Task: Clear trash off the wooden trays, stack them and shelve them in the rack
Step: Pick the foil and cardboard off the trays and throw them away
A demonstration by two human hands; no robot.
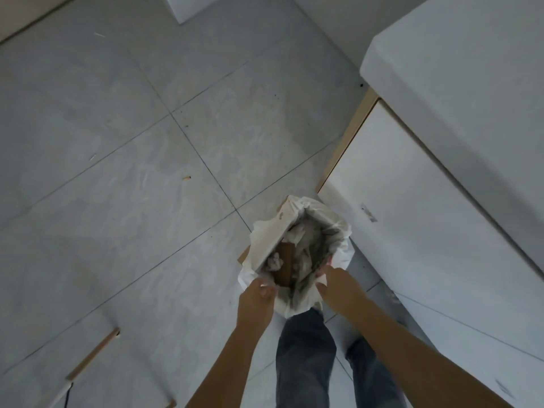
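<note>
Looking straight down, so mostly grey floor tile (123,148) with dark grout lines, a small tan scrap (186,178) lying on it and a light wooden strip (93,353) at lower left. A white cabinet (412,219) with a pale wood edge crowds the right side, nearly touching the bin bag, with a white countertop (471,69) above it. The person's jeans (306,357) show right under the bag. No wooden trays anywhere in this shot; what's here is the trash end of things: a white trash bag (297,231) standing open on the floor, crumpled paper and a brown cardboard piece (284,266) inside. The left hand (256,298) has its fingers pinched shut on the near rim, and the right hand (338,285) grips the rim opposite, fingers curled closed on the plastic.
</note>
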